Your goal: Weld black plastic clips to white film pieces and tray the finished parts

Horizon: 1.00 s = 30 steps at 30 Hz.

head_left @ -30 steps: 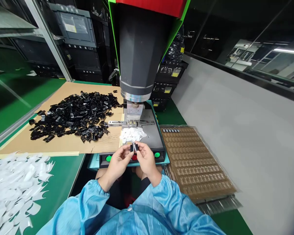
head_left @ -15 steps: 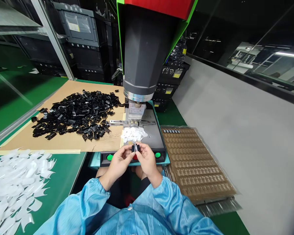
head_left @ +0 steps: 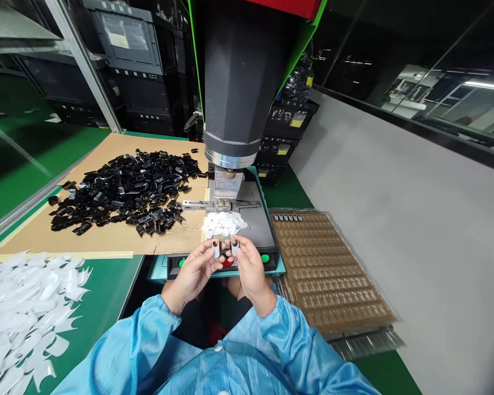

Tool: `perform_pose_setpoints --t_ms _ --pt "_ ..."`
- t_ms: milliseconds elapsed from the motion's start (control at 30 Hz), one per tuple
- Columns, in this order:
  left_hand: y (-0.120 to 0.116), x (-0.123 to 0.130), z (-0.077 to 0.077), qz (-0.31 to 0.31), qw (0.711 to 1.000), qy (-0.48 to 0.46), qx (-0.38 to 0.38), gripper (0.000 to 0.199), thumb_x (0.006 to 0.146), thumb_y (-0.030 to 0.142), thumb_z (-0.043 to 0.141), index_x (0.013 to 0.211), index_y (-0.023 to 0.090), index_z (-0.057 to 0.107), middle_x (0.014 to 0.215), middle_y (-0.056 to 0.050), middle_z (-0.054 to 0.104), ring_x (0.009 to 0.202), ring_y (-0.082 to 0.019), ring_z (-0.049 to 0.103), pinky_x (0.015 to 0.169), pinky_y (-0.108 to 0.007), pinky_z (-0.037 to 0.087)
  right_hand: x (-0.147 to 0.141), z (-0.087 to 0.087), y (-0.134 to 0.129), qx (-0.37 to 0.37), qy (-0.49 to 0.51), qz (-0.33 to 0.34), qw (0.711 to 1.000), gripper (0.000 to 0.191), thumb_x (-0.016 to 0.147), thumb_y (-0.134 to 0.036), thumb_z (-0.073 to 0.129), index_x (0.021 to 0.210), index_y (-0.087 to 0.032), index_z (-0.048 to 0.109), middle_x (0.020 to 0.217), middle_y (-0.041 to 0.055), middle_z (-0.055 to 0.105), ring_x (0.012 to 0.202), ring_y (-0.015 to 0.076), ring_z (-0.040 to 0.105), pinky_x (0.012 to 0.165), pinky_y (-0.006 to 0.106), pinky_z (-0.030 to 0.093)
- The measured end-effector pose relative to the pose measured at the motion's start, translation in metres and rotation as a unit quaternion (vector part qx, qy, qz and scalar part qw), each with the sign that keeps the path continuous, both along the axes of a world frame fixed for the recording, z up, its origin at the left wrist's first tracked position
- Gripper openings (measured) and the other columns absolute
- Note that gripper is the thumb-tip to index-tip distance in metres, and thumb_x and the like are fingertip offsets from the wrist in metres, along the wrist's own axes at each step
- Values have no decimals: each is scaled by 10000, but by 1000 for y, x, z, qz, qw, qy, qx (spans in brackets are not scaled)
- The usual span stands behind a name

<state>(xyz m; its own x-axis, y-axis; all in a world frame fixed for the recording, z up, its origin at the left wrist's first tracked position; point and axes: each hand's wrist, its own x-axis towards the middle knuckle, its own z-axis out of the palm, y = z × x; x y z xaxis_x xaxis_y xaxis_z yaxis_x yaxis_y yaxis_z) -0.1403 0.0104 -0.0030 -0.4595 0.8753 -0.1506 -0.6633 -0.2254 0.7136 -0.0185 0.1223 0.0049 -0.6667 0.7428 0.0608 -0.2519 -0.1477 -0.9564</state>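
My left hand [head_left: 195,269] and my right hand [head_left: 249,266] are raised side by side in front of the welding machine's button panel [head_left: 224,263]. Each pinches one small capped part: the left part [head_left: 216,248] and the right part [head_left: 234,247] stand upright, a little apart, white with dark tops. A small pile of white pieces [head_left: 223,224] lies just beyond them on the machine's grey base plate [head_left: 257,225]. The big dark press head [head_left: 236,82] hangs above the fixture [head_left: 227,204].
A heap of black plastic parts [head_left: 123,192] covers a cardboard sheet [head_left: 107,241] at the left. White film scraps [head_left: 24,307] lie on the green bench at the lower left. A brown blister tray [head_left: 333,274] sits to the right, with several parts in its top row.
The single small piece that both hands held together has been separated; now each hand holds its own part, slightly apart and raised a little toward the machine.
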Motion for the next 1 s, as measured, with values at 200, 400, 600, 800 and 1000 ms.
perform_pose_setpoints --t_ms 200,400,600,800,1000 --pt "0 2 2 -14 1000 -5 3 303 953 370 764 1205 210 712 1160 -95 720 896 -180 712 781 -307 625 -3 -3 -1 -37 13 12 999 414 959 -460 726 1304 -233 699 1200 93 747 924 199 736 822 359 648" --pt "1 9 -4 15 996 80 -20 432 906 449 826 1258 235 697 1064 -58 693 800 -153 658 790 -326 589 -5 -10 -3 -14 9 15 1000 370 948 -464 742 1235 -247 653 1158 70 740 873 181 729 743 321 642" --pt "1 8 -8 109 917 375 -86 301 907 428 832 1131 233 784 870 -10 622 805 -160 604 782 -287 521 -3 -18 -6 82 -48 -6 995 225 977 -431 701 1086 -246 637 1027 53 748 942 217 745 835 355 630" --pt "-5 6 -2 130 822 551 -59 228 1014 343 707 1220 262 761 954 -39 649 862 -183 624 805 -313 535 1 -13 -4 128 -82 -17 988 152 1002 -389 640 1030 -240 648 1057 72 787 957 229 769 882 384 630" --pt "-6 9 -4 134 799 584 -52 229 1028 286 690 1253 276 732 986 -36 662 867 -175 637 780 -300 545 0 -12 -3 123 -90 -22 988 88 954 -327 660 980 -248 633 1085 77 805 975 242 786 900 411 641"
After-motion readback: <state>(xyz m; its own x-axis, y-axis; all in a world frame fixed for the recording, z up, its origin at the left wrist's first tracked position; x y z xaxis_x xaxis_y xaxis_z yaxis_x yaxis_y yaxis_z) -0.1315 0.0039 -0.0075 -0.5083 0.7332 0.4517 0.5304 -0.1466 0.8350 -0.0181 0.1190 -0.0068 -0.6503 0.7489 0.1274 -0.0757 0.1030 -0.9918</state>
